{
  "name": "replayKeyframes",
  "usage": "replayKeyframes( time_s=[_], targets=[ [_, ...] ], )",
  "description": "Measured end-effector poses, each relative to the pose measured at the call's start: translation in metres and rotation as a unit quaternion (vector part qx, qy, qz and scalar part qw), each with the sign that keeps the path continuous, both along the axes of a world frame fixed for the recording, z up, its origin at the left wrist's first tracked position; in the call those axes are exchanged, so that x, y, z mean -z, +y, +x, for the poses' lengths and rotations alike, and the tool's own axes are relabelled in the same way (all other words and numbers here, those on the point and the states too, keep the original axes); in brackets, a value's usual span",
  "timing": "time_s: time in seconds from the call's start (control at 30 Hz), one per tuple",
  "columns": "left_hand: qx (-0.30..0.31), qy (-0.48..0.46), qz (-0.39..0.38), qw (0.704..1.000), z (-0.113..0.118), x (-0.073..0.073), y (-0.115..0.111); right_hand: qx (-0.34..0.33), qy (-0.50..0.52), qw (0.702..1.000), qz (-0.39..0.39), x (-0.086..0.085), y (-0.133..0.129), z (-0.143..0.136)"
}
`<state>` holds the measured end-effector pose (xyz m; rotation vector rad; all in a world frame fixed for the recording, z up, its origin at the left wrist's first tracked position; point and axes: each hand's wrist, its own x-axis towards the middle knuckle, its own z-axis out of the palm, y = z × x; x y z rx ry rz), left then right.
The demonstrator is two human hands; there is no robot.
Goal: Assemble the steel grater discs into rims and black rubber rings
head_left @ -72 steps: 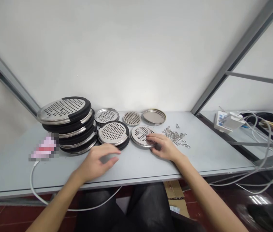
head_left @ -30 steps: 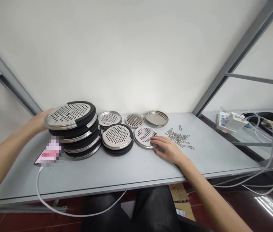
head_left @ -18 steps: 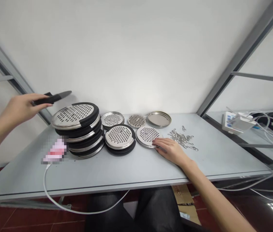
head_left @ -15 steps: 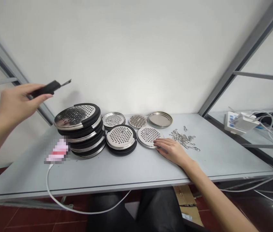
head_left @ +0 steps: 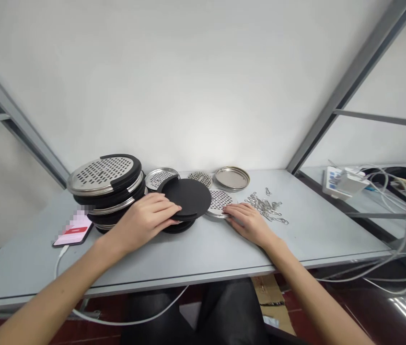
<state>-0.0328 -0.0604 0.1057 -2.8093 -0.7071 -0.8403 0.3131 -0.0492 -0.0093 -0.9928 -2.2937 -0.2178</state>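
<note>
My left hand (head_left: 145, 223) grips the near edge of a flat black round disc (head_left: 190, 197), held slightly tilted just above a small stack of black-rimmed discs (head_left: 177, 226). The black disc hides the top of that stack. My right hand (head_left: 248, 223) lies flat on the table, fingers spread, with its fingertips on the edge of a perforated metal disc (head_left: 219, 199). The black disc overlaps that metal disc's left side.
A tall stack of black-rimmed perforated discs (head_left: 104, 184) stands at the left, with a phone (head_left: 73, 230) on a white cable (head_left: 127, 321) beside it. Behind lie two small perforated discs (head_left: 156, 178), a shallow tin lid (head_left: 231, 177) and several wire clips (head_left: 265, 203). A power strip (head_left: 339, 179) sits far right.
My left hand, which had lifted a black disc up at the far left, has brought it down to the right over the small stack. My right hand has stayed on the metal disc.
</note>
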Motion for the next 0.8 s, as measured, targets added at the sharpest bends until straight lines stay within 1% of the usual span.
replayKeyframes(
  time_s=[0.07,0.17,0.37,0.53,0.67,0.8],
  targets=[
    [-0.009,0.004,-0.003,1.0,0.002,0.016,0.004,0.002,0.015,1.0,-0.001,0.0,-0.001,0.0],
    [-0.021,-0.01,0.002,1.0,-0.001,0.028,0.008,0.008,0.016,1.0,0.003,-0.001,-0.001,0.001],
    [-0.036,0.001,-0.029,0.999,-0.009,0.04,0.018,0.023,0.013,0.998,0.056,-0.002,-0.001,-0.001],
    [-0.047,0.003,-0.043,0.998,-0.006,0.051,0.018,0.044,0.022,0.994,0.094,-0.003,-0.001,-0.002],
    [-0.055,0.005,-0.044,0.997,-0.003,0.055,0.018,0.077,0.07,0.986,0.129,0.001,-0.001,-0.001],
    [-0.048,0.01,-0.043,0.998,0.001,0.053,0.023,0.126,0.16,0.967,0.156,0.007,0.001,0.001]
  ],
)
